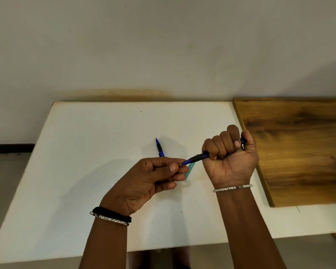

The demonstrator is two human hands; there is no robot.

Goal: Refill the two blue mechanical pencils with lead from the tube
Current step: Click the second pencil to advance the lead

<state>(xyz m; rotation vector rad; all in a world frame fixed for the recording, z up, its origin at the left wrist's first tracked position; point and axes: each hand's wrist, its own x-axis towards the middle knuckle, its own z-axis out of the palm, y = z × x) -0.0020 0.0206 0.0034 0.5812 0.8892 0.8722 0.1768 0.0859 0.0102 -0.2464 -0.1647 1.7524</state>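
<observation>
Where a white desk [76,171] meets a plain pale wall [144,45], a wooden board [299,152] lies just beyond the right hand [229,158], whose grip is fisted round one blue pencil [197,158]. Its tip meets the pinched left hand [153,177]. Behind that pinch lies the second pencil [159,147]; beneath, partly hidden, one teal tube [190,168].

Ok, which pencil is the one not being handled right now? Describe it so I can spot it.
Start at the white table and look just beyond the left hand. The loose pencil lies flat there, tip pointing toward the wall, its lower end hidden behind that hand. Unlike the pencil gripped in the right hand, nothing holds it.
</observation>
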